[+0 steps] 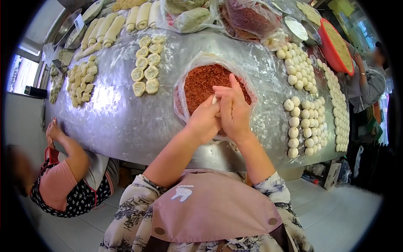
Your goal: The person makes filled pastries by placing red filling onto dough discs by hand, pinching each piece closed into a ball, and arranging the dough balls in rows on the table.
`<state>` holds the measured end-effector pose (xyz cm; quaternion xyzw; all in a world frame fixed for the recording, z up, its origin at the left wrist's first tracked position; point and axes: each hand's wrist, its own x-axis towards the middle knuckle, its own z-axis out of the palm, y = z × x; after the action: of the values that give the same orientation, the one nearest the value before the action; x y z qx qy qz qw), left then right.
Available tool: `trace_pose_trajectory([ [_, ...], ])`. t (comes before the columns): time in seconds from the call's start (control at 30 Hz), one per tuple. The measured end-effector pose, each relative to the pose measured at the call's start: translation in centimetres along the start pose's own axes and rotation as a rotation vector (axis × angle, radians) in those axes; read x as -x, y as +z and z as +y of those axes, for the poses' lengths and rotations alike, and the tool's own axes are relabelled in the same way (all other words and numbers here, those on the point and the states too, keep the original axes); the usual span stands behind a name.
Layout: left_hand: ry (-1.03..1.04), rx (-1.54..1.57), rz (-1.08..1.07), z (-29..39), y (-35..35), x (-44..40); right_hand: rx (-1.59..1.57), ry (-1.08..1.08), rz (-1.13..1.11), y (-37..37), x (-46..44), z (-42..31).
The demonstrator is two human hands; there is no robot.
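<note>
Dough (215, 100) held between left hand (204, 121), right hand (235, 111); red filling (200, 83) (bagged) below.

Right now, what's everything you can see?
Table: one, silver, middle
Bag of red filling: one, clear, centre
Dough rolls: several, cream, upper left
Dough lumps: many, cream, left
Filled rounds: ten, cream, left of bag
Dough balls: many, white, right
Basin: one, red, upper right
Other bags: several, clear, top middle
Metal bowls: several, silver, upper corners
Other people: two, pink and grey clothes, left and right edges
Dough piece: one, pale, over bag
Apron: one, pink, bottom
Left hand, right hand: one each, bare, at dough piece
</note>
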<state>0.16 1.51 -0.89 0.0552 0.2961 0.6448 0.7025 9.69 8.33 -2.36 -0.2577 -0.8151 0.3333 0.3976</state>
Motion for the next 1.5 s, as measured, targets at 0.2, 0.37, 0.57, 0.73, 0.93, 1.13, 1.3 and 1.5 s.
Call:
trace_pose_trajectory([
  [0.2, 0.028, 0.146, -0.044, 0.3, 1.5, 0.6, -0.055, 0.115, 0.122, 0.1, -0.3, -1.1],
  [0.37, 0.013, -0.123, 0.142, 0.0, 1.2, -0.3, 0.220, -0.029, 0.212, 1.3, -0.1, -1.5],
  [0.57, 0.099, -0.116, 0.107, -0.3, 2.5, -0.1, -0.337, 0.462, 0.295, 0.0, -1.3, -1.3],
  [0.73, 0.450, -0.855, 0.059, -0.1, 1.7, 0.6, -0.763, 0.691, 0.378, -0.3, -1.9, -3.3],
  [0.93, 0.931, -1.259, 0.061, 0.2, 0.3, 0.2, -0.660, 0.518, 0.108, 0.3, -0.2, -3.6],
  [1.13, 0.787, -1.145, -0.010, -0.2, 0.9, 0.8, -0.549, 0.683, 0.145, -0.5, -1.4, -4.4],
  [1.3, 0.461, -0.534, 0.119, 0.4, 0.8, 0.2, -0.199, 0.479, 0.159, -1.4, -1.4, -3.7],
  [1.5, 0.360, -0.492, -0.084, -1.4, 1.3, 0.9, 0.059, 0.250, -0.037, 0.2, -0.5, -1.6],
])
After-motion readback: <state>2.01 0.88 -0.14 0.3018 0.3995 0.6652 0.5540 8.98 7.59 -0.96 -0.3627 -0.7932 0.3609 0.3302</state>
